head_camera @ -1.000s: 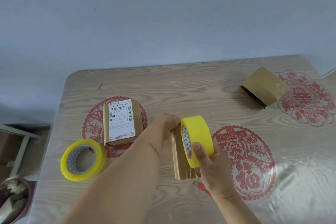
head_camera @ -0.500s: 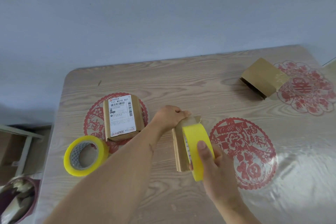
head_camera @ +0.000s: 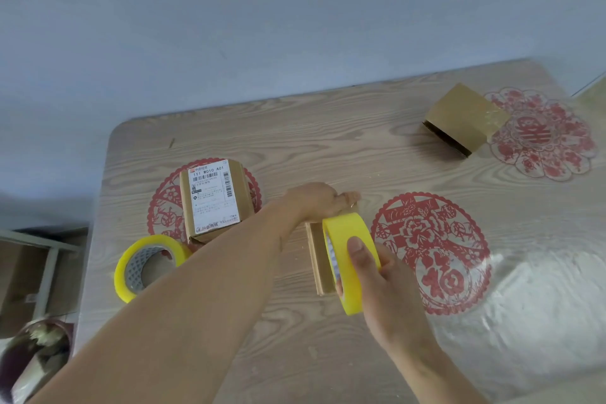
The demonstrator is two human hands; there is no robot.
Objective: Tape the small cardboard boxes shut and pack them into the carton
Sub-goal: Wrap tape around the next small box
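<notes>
A small brown cardboard box (head_camera: 317, 256) stands on edge at the table's middle. My left hand (head_camera: 316, 202) grips its far top end. My right hand (head_camera: 377, 275) holds a yellow tape roll (head_camera: 349, 259), thumb on the roll's outer face, pressed against the box's near right side. A second small box (head_camera: 213, 198) with a white shipping label lies to the left. A third small box (head_camera: 465, 118), taped and lying on its side, sits at the far right. No carton is in view.
A second yellow tape roll (head_camera: 149, 266) lies flat near the table's left edge. Red paper-cut decorations (head_camera: 433, 252) sit under the table's clear cover. A dark bin (head_camera: 32, 357) and a shelf stand on the floor at left. A grey wall lies behind.
My right hand has drawn the tape roll down the box's side toward me. My left hand stayed on the box's far end. The view tilted a little.
</notes>
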